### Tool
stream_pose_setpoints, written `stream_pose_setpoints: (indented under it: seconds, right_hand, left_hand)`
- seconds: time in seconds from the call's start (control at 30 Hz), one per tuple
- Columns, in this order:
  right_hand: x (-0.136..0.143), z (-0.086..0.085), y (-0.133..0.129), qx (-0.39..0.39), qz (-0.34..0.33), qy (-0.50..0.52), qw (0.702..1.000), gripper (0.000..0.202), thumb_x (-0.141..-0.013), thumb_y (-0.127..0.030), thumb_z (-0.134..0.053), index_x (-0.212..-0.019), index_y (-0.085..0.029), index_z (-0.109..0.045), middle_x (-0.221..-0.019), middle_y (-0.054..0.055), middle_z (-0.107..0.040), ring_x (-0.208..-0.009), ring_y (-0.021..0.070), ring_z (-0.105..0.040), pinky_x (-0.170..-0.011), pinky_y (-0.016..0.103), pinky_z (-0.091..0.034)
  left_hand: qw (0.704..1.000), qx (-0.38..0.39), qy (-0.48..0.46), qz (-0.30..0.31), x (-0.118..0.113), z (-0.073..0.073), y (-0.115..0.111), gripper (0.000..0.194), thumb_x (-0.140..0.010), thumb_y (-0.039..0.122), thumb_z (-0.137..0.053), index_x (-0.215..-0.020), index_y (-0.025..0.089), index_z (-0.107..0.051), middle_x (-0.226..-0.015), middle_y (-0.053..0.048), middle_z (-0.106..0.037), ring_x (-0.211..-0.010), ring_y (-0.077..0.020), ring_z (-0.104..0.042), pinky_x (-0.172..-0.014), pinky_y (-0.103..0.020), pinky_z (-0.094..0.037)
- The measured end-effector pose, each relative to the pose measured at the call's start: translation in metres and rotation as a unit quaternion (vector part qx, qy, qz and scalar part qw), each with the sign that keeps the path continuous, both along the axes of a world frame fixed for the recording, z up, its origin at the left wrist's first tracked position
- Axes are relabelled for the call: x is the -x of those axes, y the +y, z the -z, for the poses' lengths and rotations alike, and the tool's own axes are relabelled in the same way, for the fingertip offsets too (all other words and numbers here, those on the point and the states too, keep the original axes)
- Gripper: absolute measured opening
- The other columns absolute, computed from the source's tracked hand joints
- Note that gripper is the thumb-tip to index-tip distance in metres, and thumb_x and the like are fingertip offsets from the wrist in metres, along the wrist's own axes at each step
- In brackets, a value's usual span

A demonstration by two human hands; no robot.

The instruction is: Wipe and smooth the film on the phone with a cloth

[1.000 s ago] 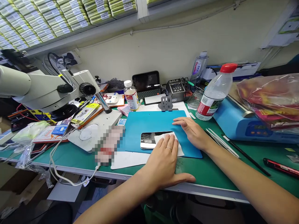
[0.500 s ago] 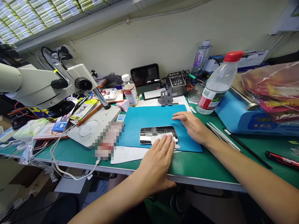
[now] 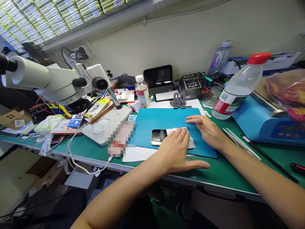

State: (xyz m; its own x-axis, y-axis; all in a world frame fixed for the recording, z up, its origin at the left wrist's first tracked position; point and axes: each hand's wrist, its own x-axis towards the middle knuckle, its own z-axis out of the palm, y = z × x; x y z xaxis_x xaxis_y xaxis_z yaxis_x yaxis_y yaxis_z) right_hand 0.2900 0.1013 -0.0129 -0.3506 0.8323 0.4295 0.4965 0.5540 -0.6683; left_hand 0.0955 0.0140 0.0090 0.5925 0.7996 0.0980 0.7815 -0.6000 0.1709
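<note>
A smartphone (image 3: 156, 137) with a dark, reflective face lies flat on the blue mat (image 3: 145, 117). White tissue (image 3: 192, 143) covers its right part. My left hand (image 3: 176, 148), wearing a ring, presses the tissue down on the phone with flat fingers, its thumb stretched out to the right. Just right of the phone is my right hand (image 3: 211, 132), open, fingers apart, holding nothing, its edge resting near the mat. The phone's right end is hidden under the tissue and fingers.
A microscope (image 3: 59, 82) stands at left over papers. Behind the mat are a small bottle (image 3: 142, 92), a grey phone stand (image 3: 179, 100) and a black device (image 3: 190, 85). At right stand a red-capped water bottle (image 3: 235, 92), tweezers (image 3: 243, 144) and a blue machine (image 3: 257, 121).
My left hand has slid the tissue slightly right and away from me, across the phone's right end. My right hand stays beside it. The camera view has turned a little left.
</note>
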Motion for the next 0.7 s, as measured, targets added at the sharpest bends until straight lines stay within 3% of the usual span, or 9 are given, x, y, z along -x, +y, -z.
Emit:
stream_pose_setpoints:
  seconds: [0.1, 0.3, 0.53, 0.6, 0.7]
  right_hand:
    - [0.000, 0.000, -0.001, 0.004, 0.000, 0.003, 1.000, 0.074, -0.097, -0.078, -0.029, -0.101, -0.026, -0.081, -0.121, 0.014, -0.077, -0.122, 0.0351, -0.065, -0.112, 0.060, -0.045]
    - [0.000, 0.001, -0.001, 0.012, -0.011, 0.017, 1.000, 0.072, -0.097, -0.078, -0.029, -0.100, -0.028, -0.081, -0.120, 0.012, -0.077, -0.122, 0.0349, -0.065, -0.113, 0.060, -0.044]
    - [-0.001, 0.001, 0.001, 0.017, 0.001, 0.009, 1.000, 0.079, -0.094, -0.082, -0.027, -0.099, -0.026, -0.081, -0.120, 0.015, -0.077, -0.122, 0.0377, -0.065, -0.112, 0.061, -0.044]
    - [-0.001, 0.000, 0.001, 0.017, 0.009, 0.007, 1.000, 0.079, -0.094, -0.083, -0.027, -0.099, -0.026, -0.082, -0.120, 0.014, -0.078, -0.121, 0.0382, -0.066, -0.112, 0.063, -0.044]
    - [-0.002, 0.000, 0.001, 0.015, 0.008, 0.002, 1.000, 0.078, -0.093, -0.083, -0.028, -0.099, -0.027, -0.082, -0.119, 0.014, -0.078, -0.120, 0.0389, -0.067, -0.112, 0.065, -0.044]
  left_hand:
    - [1.000, -0.001, 0.003, -0.013, 0.009, -0.001, -0.002, 0.105, -0.094, 0.086, -0.037, -0.156, 0.001, -0.039, -0.165, -0.021, -0.038, -0.156, -0.0315, -0.033, -0.127, -0.044, -0.031]
    - [1.000, 0.003, -0.010, -0.021, 0.031, 0.011, -0.030, 0.107, -0.092, 0.086, -0.042, -0.161, 0.004, -0.032, -0.169, -0.020, -0.029, -0.158, -0.0332, -0.026, -0.127, -0.048, -0.030]
    - [1.000, 0.000, -0.004, 0.000, 0.000, 0.008, -0.001, 0.104, -0.095, 0.083, -0.041, -0.159, 0.001, -0.035, -0.168, -0.021, -0.031, -0.158, -0.0337, -0.026, -0.130, -0.045, -0.024]
    - [1.000, -0.005, -0.006, 0.001, 0.002, 0.007, 0.002, 0.104, -0.095, 0.082, -0.042, -0.158, 0.000, -0.035, -0.168, -0.021, -0.032, -0.158, -0.0337, -0.026, -0.130, -0.044, -0.023]
    - [1.000, 0.001, -0.015, -0.014, 0.025, 0.010, -0.010, 0.104, -0.096, 0.082, -0.038, -0.160, 0.002, -0.031, -0.169, -0.020, -0.028, -0.159, -0.0329, -0.022, -0.130, -0.045, -0.024]
